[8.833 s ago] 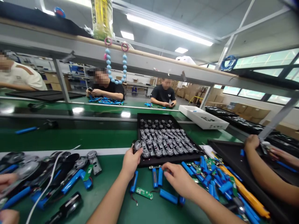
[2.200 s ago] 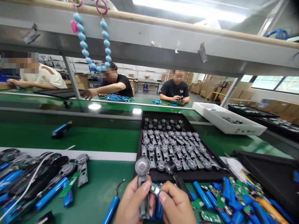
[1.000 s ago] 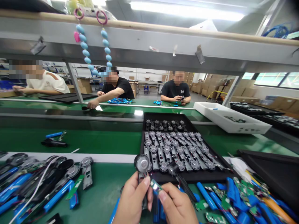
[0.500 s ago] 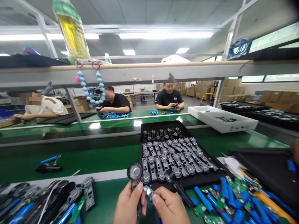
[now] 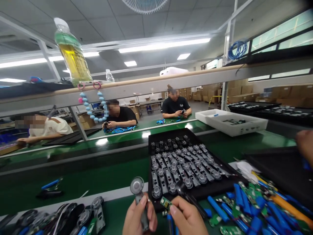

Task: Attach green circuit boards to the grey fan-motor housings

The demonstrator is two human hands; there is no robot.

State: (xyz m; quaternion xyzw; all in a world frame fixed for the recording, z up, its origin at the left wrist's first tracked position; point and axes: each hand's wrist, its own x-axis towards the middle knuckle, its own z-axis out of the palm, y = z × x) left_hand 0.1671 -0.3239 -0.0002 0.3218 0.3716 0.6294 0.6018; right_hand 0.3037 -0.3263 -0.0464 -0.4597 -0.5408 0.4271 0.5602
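Observation:
My left hand (image 5: 133,217) is closed around the handle of a grey plastic housing (image 5: 137,186) with a round head, which stands upright above my fingers. My right hand (image 5: 188,217) pinches a small green circuit board (image 5: 166,202) between thumb and fingers. Below the board hangs a blue cylindrical battery (image 5: 170,224), partly hidden by that hand. Board and housing are a short way apart. Just beyond my hands lies a black tray (image 5: 176,133) with rows of similar grey housings (image 5: 187,166). A dark handled piece (image 5: 193,199) leans at its near edge, behind my right hand.
Blue batteries with green boards (image 5: 254,204) are heaped at right. Housings and cables (image 5: 73,212) pile up at left. A white bin (image 5: 232,124) stands beyond the tray. Another person's hand (image 5: 305,145) is at the right edge. A shelf beam (image 5: 137,85) crosses above; several people sit opposite.
My hands have moved apart, separating the board from the housing. The housing now stands more upright and the board has turned, with its blue battery showing. The head view has tilted.

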